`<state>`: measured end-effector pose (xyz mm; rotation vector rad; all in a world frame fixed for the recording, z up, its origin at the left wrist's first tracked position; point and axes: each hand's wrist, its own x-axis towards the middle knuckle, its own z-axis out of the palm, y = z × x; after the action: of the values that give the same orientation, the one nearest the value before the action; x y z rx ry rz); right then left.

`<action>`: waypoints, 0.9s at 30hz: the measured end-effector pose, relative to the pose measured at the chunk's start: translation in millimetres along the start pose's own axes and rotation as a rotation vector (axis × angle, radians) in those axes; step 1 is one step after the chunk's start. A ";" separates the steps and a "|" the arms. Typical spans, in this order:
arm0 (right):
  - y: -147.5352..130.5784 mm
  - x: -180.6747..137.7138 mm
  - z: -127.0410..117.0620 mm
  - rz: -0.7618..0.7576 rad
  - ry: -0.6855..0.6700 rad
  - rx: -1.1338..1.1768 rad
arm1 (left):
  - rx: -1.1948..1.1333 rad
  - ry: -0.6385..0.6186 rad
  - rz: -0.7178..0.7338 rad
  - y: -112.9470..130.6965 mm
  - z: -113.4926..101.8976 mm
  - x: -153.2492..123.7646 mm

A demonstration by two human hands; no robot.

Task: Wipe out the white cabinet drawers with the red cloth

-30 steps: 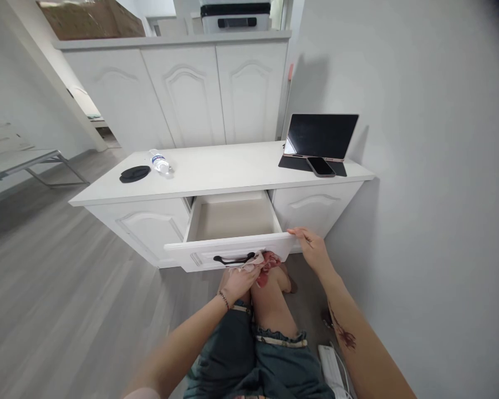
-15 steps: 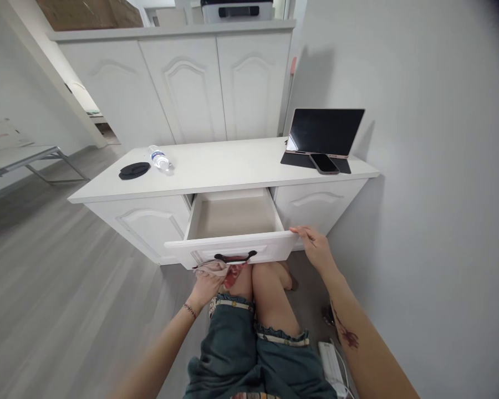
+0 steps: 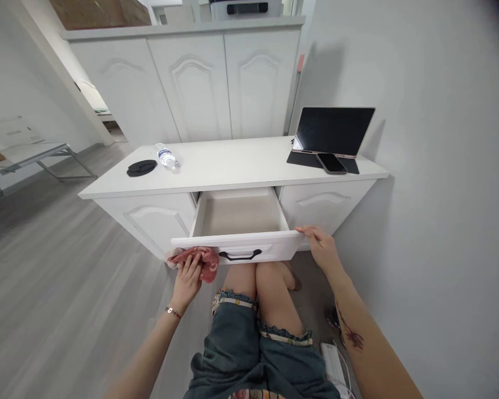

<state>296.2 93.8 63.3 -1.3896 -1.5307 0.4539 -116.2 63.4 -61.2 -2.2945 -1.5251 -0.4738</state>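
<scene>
Left hand [image 3: 188, 281] holds red cloth [image 3: 209, 265] against drawer front's [image 3: 255, 243] left edge; press evenly. Right hand [image 3: 322, 249] pinches top right corner, for steadiness.

We count one cloth [image 3: 208, 263] under the left fingers [image 3: 190, 267], one drawer [image 3: 241, 216] at the right fingers [image 3: 311, 233], and one black handle [image 3: 240, 256] between both sets of fingers. Beyond the fingers we see one bench [image 3: 228, 162], one bottle [image 3: 166, 157], one flat black item [image 3: 141, 168], one screen [image 3: 335, 130] and one phone [image 3: 331, 163]. Nearer us than the right fingers, we find one power strip [image 3: 331, 360].
</scene>
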 end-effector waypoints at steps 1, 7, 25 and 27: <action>0.5 0.0 0.1 -0.002 0.000 -0.001 | -0.014 0.023 -0.004 3.8 -0.3 3.1; 2.1 0.1 0.5 -0.011 0.001 0.009 | -0.128 0.108 0.047 26.5 -9.9 24.8; 1.0 -0.4 0.6 0.002 -0.002 -0.014 | -0.196 0.013 0.214 61.4 -35.4 51.7; 0.5 -0.7 0.4 0.001 -0.003 -0.014 | -0.207 0.020 0.214 63.1 -35.6 52.3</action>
<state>296.0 93.5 62.4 -1.4011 -1.5384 0.4476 -41.5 66.6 -12.1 -2.5658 -1.2525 -0.6182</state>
